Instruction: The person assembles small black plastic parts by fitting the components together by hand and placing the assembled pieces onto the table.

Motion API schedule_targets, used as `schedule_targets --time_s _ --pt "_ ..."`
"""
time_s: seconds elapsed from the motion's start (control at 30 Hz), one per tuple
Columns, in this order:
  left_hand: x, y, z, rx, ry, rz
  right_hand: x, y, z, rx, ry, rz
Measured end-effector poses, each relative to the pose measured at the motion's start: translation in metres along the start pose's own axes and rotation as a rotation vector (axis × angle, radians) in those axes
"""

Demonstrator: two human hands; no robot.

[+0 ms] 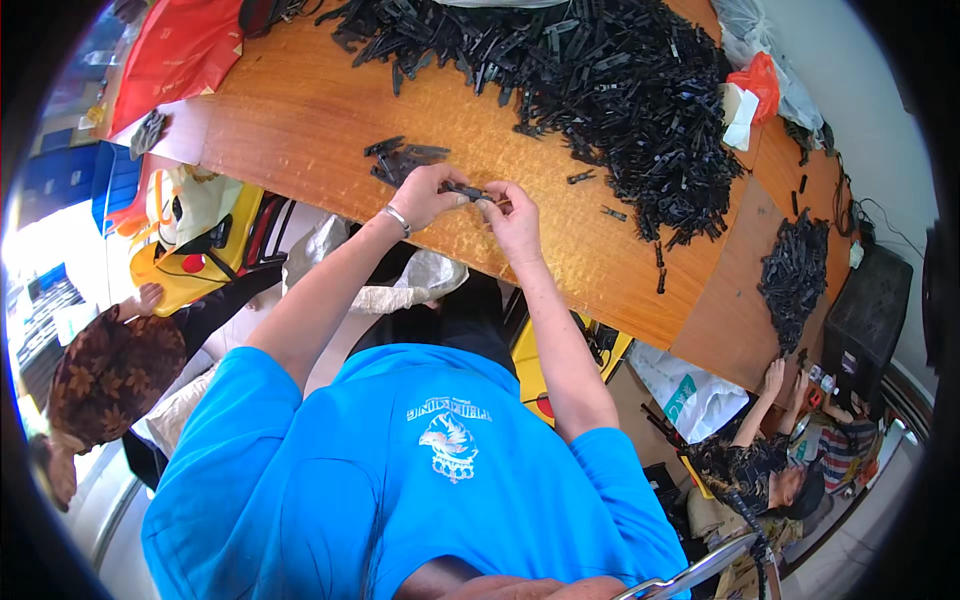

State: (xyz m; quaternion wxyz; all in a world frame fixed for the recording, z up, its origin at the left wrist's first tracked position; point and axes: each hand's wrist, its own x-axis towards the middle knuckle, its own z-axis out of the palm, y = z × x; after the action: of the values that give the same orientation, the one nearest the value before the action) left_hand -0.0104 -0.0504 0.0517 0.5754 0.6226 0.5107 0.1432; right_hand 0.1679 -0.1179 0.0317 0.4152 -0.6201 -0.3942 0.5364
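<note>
Between both hands, near the front edge of the wooden table (300, 130), is a small, narrow black plastic piece (465, 191). My left hand (426, 200), with a metal bracelet at the wrist, pinches one end of it. The thumb and fingers of my right hand (516, 220) are closed on the other end. Just beyond my left hand lies a small group of similar black pieces (395, 162), partly covered by that hand. A large heap of black pieces (620, 110) spreads over the far middle and right of the table.
A few stray pieces (581, 177) lie right of my hands. A smaller black heap (795, 275) sits far right, by a co-worker's hands (775, 380) and a black bin (868, 310). A red bag (180, 60) is at the far left. Another person (115, 375) is at left.
</note>
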Motion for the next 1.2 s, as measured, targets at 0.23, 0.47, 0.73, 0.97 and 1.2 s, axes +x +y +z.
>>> schedule_targets --time_s 0.23,0.47,0.73,0.97,1.2 --pt "0.021 0.007 0.014 -0.150 -0.025 0.032 0.002 0.005 -0.009 0.075 0.181 0.043" --pt "0.057 -0.008 0.044 0.228 -0.028 0.155 0.020 0.044 -0.037 -0.128 0.312 -0.115" --pt "0.049 0.007 0.043 0.491 0.120 0.135 0.013 0.024 -0.034 -0.213 0.289 -0.105" --pt "0.035 0.001 0.036 0.217 0.061 0.121 0.005 0.029 -0.028 0.053 0.202 0.055" --pt "0.050 -0.012 0.042 -0.169 0.097 -0.047 0.019 0.024 -0.026 0.164 0.250 0.146"
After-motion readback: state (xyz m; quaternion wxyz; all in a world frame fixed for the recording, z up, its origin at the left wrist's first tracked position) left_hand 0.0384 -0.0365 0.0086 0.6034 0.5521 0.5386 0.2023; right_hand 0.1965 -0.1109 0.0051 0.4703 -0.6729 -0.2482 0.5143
